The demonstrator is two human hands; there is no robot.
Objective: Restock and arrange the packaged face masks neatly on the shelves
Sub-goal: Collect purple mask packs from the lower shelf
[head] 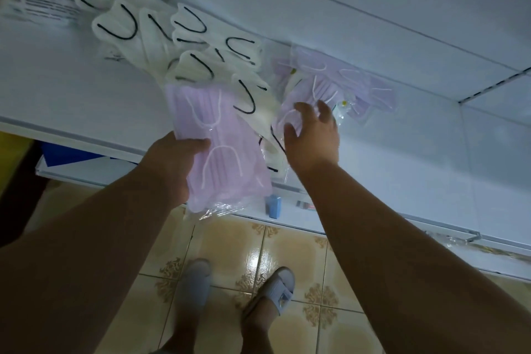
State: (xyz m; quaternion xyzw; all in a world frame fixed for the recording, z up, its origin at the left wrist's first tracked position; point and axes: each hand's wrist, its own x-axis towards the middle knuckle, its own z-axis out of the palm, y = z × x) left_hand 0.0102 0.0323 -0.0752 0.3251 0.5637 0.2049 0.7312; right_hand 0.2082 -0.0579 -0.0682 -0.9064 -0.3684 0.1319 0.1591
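- Over the front edge of the white shelf (86, 89), the left hand (169, 164) grips a stack of lilac mask packs (218, 141); its thumb lies across the top of the stack and the other fingers are hidden beneath it.
- That stack is tilted, its far end lying over the shelf near the front edge and its near end hanging out past the edge, with clear wrapping trailing below.
- To the right, the right hand (311, 138) reaches onto the shelf with fingers spread and lightly bent, fingertips resting on a second pile of lilac packs (330, 83) that lies toward the back of the shelf; it grips nothing.
- Both bare forearms stretch forward from the lower corners of the view, the left angled inward, the right running straight to the shelf.
- White masks with black ear loops (186, 46) lie in an overlapping row from the shelf's back left corner to its front edge, between the two hands.
- A printed paper pack (43, 3) sits at the far left end of the shelf.
- Below, a lower shelf (373, 210) carries a small blue box (273, 205) near its front edge.
- Beige patterned tile floor (287, 253) lies underneath, with two feet in pale slippers (275, 287) on it.
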